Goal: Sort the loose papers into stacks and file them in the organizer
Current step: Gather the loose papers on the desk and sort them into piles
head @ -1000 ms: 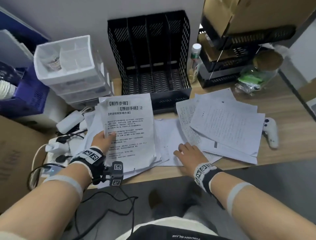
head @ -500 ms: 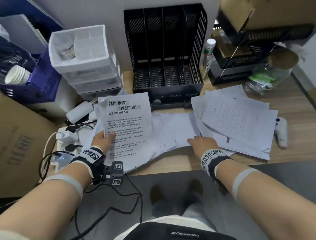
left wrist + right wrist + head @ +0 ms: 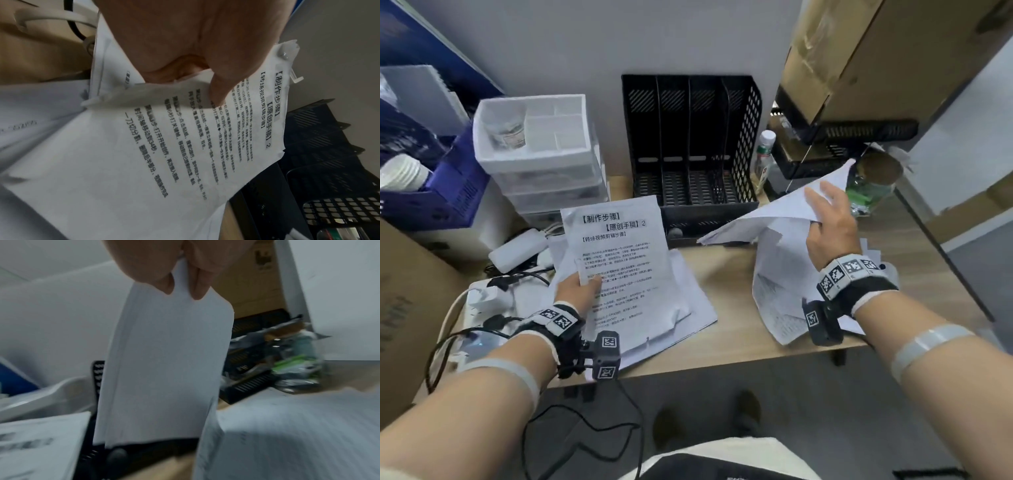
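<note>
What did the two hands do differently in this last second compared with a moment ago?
The right hand, flat on the desk papers a second ago, has pinched a bunch of sheets and lifted it off the right-hand pile. The left hand still grips the printed stack in the same spot. The black organizer stays empty.

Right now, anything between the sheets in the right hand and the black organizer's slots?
Nothing visible. The right hand pinches a sheaf of white sheets lifted off the wooden desk, just front-right of the black mesh four-slot organizer. All four slots look empty, their front openings clear. The left hand and its printed stack sit well left.
</note>
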The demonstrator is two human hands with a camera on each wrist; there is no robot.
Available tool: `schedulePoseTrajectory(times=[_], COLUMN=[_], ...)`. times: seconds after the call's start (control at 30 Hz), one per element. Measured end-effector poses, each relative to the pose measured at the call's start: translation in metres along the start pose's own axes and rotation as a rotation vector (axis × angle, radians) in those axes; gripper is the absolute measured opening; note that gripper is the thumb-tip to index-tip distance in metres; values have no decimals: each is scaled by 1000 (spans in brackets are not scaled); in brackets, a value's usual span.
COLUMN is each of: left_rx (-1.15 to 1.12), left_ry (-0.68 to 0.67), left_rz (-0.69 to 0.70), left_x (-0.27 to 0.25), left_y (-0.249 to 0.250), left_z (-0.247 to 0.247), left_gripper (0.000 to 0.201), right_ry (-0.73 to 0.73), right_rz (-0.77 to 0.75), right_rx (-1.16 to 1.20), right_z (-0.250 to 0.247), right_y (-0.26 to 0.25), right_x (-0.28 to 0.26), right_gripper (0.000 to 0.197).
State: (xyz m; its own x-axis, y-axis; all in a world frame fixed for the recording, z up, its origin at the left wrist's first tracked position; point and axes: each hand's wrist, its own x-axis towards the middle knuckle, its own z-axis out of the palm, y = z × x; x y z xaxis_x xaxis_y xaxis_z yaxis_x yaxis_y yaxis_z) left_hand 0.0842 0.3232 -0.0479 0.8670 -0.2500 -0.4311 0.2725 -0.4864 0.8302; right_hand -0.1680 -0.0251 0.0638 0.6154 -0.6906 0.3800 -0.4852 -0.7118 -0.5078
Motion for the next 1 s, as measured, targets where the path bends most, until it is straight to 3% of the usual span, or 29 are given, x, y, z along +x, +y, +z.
schedulePoseTrajectory(times=[0.07, 0.17, 0.27, 0.37, 0.5, 0.63, 0.73, 0.87, 1.0], left_rx=[-21, -40, -98, -147, -106, -68, -24, -19, -33], left_ry=[-20, -58, -133, -206, -250, -166, -97, -96, -121], left_rz=[-6, 1, -10, -4, 11, -1, -41, -50, -51], left_x=[0, -4, -11, -25, -33, -22, -5, -17, -19], left_y=[0, 2, 6, 19, 29, 12, -11, 0, 6], left_z=[6, 15, 25, 39, 52, 39, 28, 33, 47], left_gripper=[17, 14, 13, 14, 11, 16, 28, 21, 15], right_ry=[-117, -479, -895, -1024, -876, -668, -356, 94, 252], right_rz=[184, 409, 453, 452, 466, 597, 626, 645, 577], right_rx=[-175, -454, -563, -605, -512, -307, -119, 256, 366], right_z=[4, 19, 37, 50, 57, 43, 23, 3, -6], right_y=[26, 55, 55, 42, 35, 39, 47, 57, 72], right_x=[-13, -41, -68, -81, -78, -67, -56, -46, -48], right_gripper=[53, 43, 42, 35, 30, 29, 32, 30, 23])
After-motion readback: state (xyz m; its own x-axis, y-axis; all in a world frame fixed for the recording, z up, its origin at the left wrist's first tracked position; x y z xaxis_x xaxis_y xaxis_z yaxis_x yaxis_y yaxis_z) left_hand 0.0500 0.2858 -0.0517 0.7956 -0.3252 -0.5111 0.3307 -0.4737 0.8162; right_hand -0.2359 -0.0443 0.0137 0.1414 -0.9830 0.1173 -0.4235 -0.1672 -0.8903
